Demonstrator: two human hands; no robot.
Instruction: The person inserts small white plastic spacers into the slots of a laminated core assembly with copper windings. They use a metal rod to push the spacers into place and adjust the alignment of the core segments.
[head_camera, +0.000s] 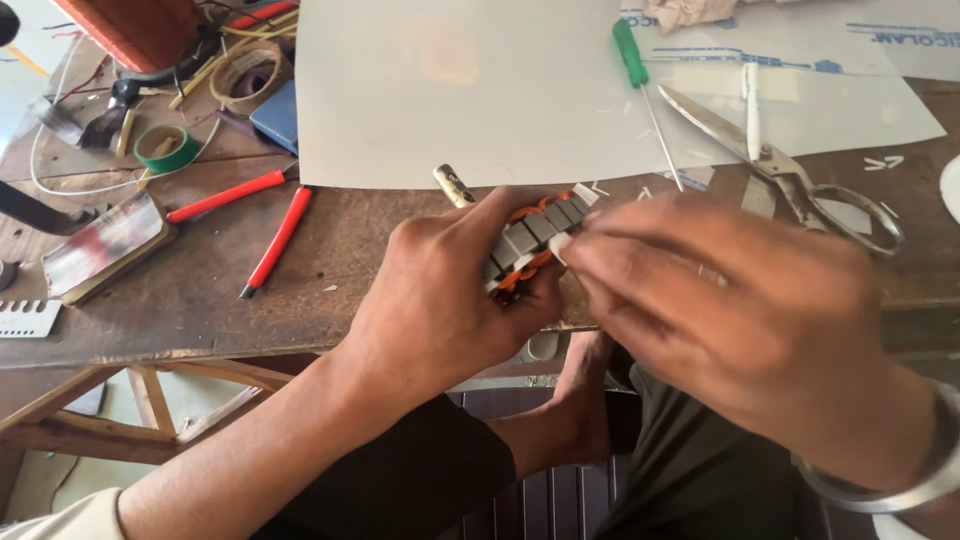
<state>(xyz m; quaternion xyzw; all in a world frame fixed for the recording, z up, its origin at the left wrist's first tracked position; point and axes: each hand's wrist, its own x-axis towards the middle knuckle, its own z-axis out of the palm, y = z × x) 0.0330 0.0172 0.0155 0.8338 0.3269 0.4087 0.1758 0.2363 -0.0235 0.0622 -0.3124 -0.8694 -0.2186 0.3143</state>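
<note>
Both hands meet on one small thing: with my left hand (450, 290) I wrap my grip around a motor stator (530, 245), a ring of grey metal segments with orange winding between them, and I hold it just above the near edge of the counter (200, 290). With my right hand (740, 310) I pinch a small white strip (560, 243) between the fingertips, and it touches the side of the stator; this hand is blurred, so I cannot tell more about the strip. On my right wrist sits a metal bangle (900, 480). Just behind my left hand a small metal cylinder (453, 185) lies at the edge of a large white sheet (450, 90). On this sheet rests a screwdriver with green handle (640, 90), and near it to the right lie big scissors (790, 175). To the left, well apart from my hands, lie pliers with red handles (260, 215), a roll of green tape (165, 148) and a blue block (278, 115). Below the counter I see its wooden frame (150, 395).
</note>
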